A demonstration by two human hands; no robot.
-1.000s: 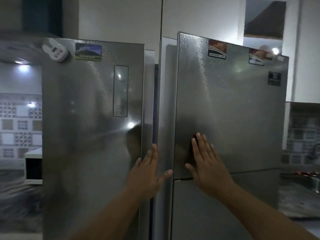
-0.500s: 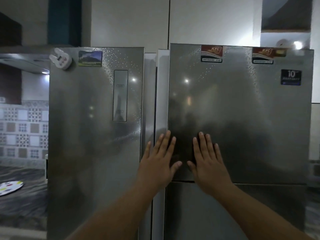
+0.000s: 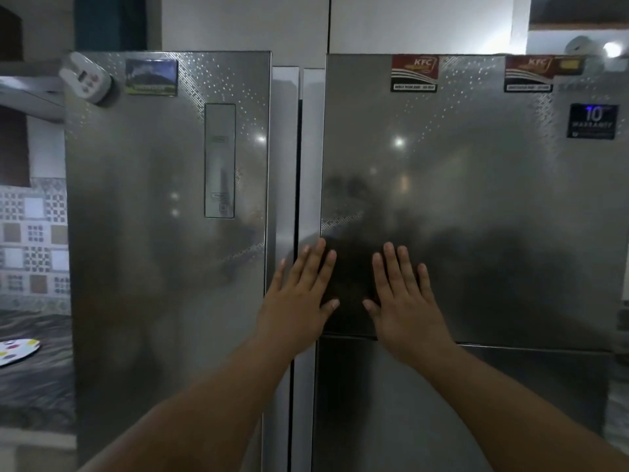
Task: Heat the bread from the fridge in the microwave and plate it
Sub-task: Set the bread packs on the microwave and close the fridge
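Observation:
A steel side-by-side fridge fills the view, with its left door (image 3: 163,233) and upper right door (image 3: 476,199) both closed. My left hand (image 3: 299,298) lies flat with straight fingers over the inner edge of the right door, near the centre gap. My right hand (image 3: 405,301) presses flat on the right door just beside it. Both palms sit just above the seam to the lower right door (image 3: 442,403). No bread or microwave is in view.
A white plate with coloured dots (image 3: 17,350) lies on a dark patterned counter at the far left. A white timer (image 3: 85,76) and magnets stick to the fridge top. White cabinets hang above the fridge.
The right fridge door has swung from ajar to flush. My left hand slid right from the left door's edge onto the right door. The view has moved closer.

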